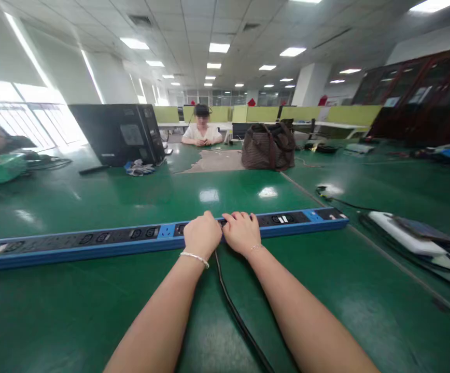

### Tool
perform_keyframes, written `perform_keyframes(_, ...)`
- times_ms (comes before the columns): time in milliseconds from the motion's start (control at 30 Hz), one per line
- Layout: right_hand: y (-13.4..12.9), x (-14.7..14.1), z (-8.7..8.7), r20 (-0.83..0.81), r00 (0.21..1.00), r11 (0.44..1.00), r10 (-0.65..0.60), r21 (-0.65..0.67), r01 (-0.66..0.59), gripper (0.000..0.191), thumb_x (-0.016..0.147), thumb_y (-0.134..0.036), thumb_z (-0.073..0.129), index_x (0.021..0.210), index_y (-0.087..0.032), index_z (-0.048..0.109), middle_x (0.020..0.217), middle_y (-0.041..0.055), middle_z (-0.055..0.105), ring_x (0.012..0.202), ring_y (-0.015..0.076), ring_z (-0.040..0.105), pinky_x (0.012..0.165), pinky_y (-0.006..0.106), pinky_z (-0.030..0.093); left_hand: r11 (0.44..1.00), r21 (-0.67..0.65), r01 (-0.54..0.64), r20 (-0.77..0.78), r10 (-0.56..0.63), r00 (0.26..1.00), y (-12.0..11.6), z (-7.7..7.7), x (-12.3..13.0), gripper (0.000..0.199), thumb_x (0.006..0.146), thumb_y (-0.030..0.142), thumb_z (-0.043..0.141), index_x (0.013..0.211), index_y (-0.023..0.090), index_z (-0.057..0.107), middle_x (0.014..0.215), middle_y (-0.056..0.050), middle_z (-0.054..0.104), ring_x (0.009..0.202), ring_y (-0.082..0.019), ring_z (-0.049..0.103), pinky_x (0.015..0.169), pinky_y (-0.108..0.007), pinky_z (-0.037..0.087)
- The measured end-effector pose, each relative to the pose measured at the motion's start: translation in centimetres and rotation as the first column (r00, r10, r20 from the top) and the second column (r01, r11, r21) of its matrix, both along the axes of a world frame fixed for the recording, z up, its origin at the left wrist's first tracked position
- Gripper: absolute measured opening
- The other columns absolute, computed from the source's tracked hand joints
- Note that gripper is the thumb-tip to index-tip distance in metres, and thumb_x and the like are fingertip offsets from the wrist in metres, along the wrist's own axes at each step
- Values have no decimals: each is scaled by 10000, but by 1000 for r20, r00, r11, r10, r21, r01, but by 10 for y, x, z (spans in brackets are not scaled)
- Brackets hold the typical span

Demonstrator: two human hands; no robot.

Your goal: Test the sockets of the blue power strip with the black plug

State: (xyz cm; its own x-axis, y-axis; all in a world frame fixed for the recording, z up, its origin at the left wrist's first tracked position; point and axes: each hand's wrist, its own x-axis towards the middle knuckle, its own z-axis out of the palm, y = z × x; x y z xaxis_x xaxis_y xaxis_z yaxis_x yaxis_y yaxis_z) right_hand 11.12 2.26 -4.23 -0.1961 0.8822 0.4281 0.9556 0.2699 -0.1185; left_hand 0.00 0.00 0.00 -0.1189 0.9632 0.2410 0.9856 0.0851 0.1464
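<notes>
A long blue and black power strip [120, 237] lies across the green table, with rows of sockets facing up. My left hand [202, 235] is closed in a fist over the middle of the strip. A black cable [230, 303] runs out from beneath it toward me; the plug end is hidden by the fingers. Close beside it, my right hand [243, 233] lies over the strip with its fingers bent across the top toward the far edge, gripping it. The sockets under both hands are covered.
A brown bag [268, 146] and a black computer case [120, 133] stand farther back, gloves [138, 168] beside the case. At right lies a white device with cables [407, 235]. A green basket [1, 170] is at left. A person [201, 127] sits opposite.
</notes>
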Motion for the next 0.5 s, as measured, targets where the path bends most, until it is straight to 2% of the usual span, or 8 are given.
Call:
perform_keyframes(333,0,1,-1,-5,1000,1000,-8,-1,8,369,839,-304,359,1118,-284,599,1073,57,614,1022,223,469,956,433,201,999,-32,-17,27,18,999,0,0,0,288,823,323,354,864,150,581,796,-128,681,774,-254,652,659,-340,473)
perform_keyframes(500,1,1,-2,-8,1000,1000,-10,0,10,369,838,-306,358,1116,-284,599,1068,58,612,1020,222,466,961,430,190,998,-63,-31,74,36,997,2,2,-1,312,824,341,362,927,157,592,856,-128,684,819,-258,648,701,-351,468)
